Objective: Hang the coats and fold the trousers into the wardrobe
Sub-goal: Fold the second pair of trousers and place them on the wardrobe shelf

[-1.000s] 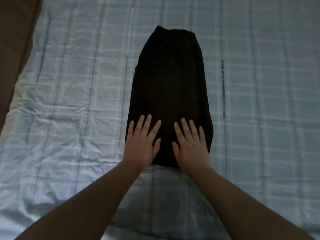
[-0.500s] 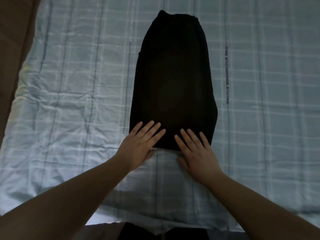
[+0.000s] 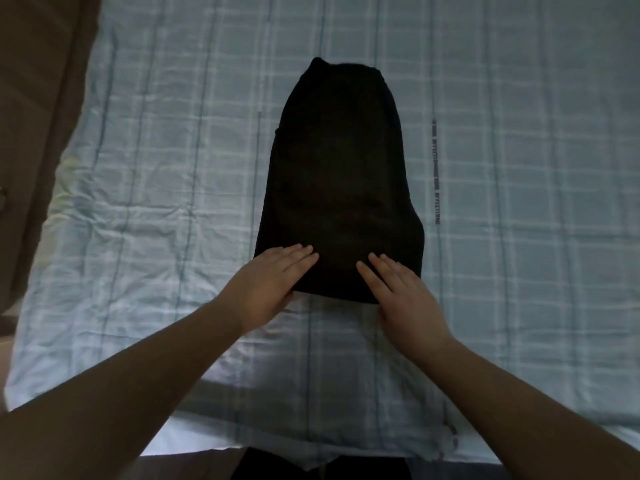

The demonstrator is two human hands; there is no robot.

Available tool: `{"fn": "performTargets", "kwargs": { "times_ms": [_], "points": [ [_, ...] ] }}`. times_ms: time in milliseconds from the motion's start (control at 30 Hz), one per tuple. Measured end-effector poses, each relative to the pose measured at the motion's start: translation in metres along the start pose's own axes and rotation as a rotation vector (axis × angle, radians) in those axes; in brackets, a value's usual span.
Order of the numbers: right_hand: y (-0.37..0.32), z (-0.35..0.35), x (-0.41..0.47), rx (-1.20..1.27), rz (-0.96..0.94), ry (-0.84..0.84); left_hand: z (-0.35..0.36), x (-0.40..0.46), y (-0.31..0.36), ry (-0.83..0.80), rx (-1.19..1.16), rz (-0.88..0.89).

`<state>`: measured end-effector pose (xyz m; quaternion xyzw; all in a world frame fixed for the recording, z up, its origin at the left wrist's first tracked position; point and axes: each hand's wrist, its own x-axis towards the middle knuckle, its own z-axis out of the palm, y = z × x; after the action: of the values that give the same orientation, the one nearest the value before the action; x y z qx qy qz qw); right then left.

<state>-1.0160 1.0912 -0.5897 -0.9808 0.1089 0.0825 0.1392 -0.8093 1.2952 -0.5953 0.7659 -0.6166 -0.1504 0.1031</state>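
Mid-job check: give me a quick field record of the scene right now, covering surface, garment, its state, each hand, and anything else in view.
surface: bed with a pale blue checked sheet
garment: black trousers, lying flat
garment state: folded into a narrow stack, long axis running away from the person
left hand: fingers straight, resting on the near left corner
right hand: fingers straight, resting on the near right corner
other: brown surface at the left edge

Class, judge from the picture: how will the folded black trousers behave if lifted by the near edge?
The trousers would probably droop, being soft cloth lying flat on the bedsheet. Layers may slip apart. Left hand and right hand together suggest support helps.
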Motion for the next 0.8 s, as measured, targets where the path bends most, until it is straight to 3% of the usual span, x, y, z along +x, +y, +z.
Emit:
{"fn": "performTargets", "kwargs": {
  "times_ms": [133,433,600,800],
  "points": [
    [-0.001,-0.061,0.009,0.07,0.025,0.031,-0.063,0.014,-0.002,0.024,-0.117,-0.051],
    [0.028,-0.167,0.074,0.003,0.08,0.177,-0.163,0.091,-0.02,0.145,-0.008,-0.08],
    [0.055,-0.19,0.13,0.014,0.147,0.278,-0.198,0.148,-0.048,0.219,-0.025,-0.163],
    [0.098,-0.184,0.221,0.104,0.177,0.352,-0.189,0.22,-0.101,0.26,-0.019,-0.294]
  ]
}}
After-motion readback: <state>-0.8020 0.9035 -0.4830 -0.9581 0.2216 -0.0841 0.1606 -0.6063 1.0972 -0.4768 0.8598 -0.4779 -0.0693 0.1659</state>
